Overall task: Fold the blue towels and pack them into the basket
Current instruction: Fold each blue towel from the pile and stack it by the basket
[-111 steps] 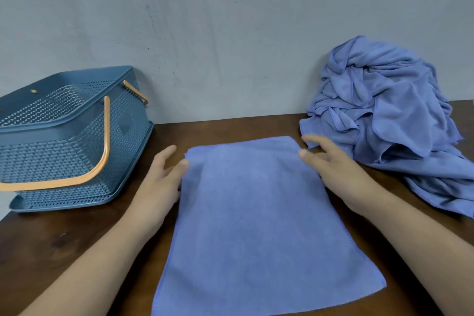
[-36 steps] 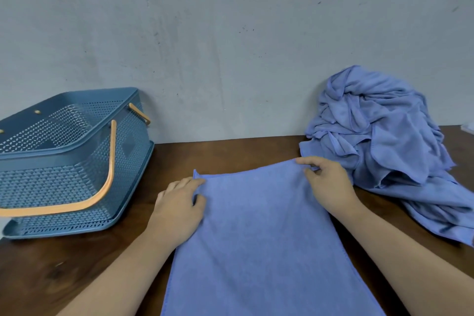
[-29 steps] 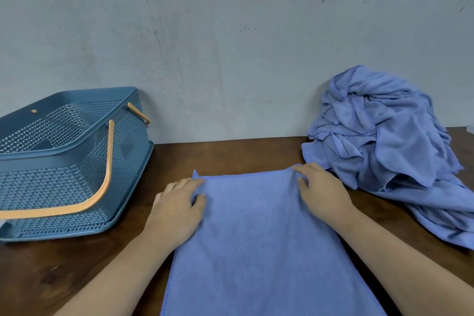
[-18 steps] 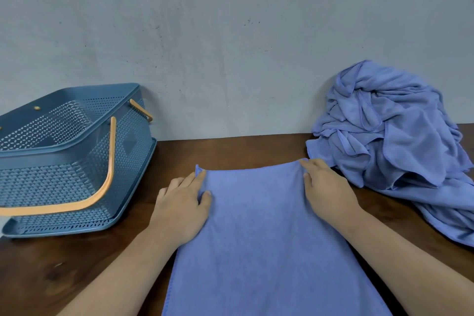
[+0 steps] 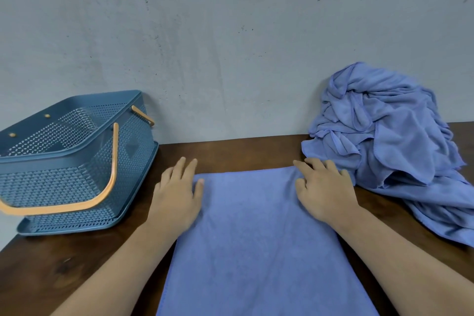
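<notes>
Far left on the wooden table (image 5: 51,269) sits the blue plastic basket (image 5: 64,159), back against the grey wall (image 5: 230,46). Its orange handle (image 5: 112,169) is flopped down over the front side.

Next is the left hand (image 5: 177,197), palm down with the fingers straight. It's mostly on the bare wood just beside the towel's far left corner, and only the thumb touches the cloth, so it isn't gripping anything.

In the middle is one blue towel (image 5: 256,244), spread flat and smooth. It runs from between the hands down to the near edge of the view.

The right hand (image 5: 325,195) lies palm down on the towel's far right corner with the fingers loosely spread. It looks like it's pressing flat, not pinching.

Off to the right is a crumpled pile of blue towels (image 5: 389,141), heaped against the wall and spilling toward the near edge. It's just beside the right hand. I honestly can't tell if they're touching.
</notes>
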Available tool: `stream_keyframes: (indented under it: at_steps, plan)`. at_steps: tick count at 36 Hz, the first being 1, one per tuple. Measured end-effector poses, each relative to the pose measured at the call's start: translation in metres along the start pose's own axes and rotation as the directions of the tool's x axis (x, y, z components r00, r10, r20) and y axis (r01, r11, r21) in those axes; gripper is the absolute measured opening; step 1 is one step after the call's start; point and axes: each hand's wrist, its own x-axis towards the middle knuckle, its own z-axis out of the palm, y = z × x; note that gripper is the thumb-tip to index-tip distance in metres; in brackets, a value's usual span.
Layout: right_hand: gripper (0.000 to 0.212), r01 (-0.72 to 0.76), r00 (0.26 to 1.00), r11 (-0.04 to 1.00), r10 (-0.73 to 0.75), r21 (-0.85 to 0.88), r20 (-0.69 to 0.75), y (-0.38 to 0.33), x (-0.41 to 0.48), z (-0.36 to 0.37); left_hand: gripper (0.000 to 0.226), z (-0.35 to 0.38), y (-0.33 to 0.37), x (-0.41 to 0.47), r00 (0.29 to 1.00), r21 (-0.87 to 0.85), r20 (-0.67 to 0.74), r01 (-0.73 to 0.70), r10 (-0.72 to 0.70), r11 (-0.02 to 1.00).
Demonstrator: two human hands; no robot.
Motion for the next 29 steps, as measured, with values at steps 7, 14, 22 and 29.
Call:
stream_keyframes:
  at_steps: [7, 14, 22, 29]
  plan:
    - [0.065, 0.388, 0.867, 0.835, -0.474, 0.39, 0.152, -0.023, -0.015, -0.014, 0.073, 0.004, 0.041, -0.033, 0.902, -0.072, 0.253, -0.343, 0.35, 0.937]
    - [0.093, 0.348, 0.872, 0.904, -0.41, 0.249, 0.268, -0.014, -0.014, -0.01, 0.077, 0.001, 0.037, -0.018, 0.866, -0.024, 0.455, -0.223, 0.209, 0.975]
    - [0.095, 0.227, 0.855, 0.952, -0.295, 0.204, 0.426, -0.013, -0.009, -0.01, 0.066, 0.003, 0.07, 0.009, 0.824, -0.028, 0.426, -0.4, 0.373, 0.916]
    - [0.098, 0.168, 0.856, 0.96, -0.256, 0.225, 0.448, -0.013, -0.009, -0.007, 0.06, 0.02, 0.063, 0.047, 0.871, -0.032, 0.42, -0.267, 0.256, 0.963]
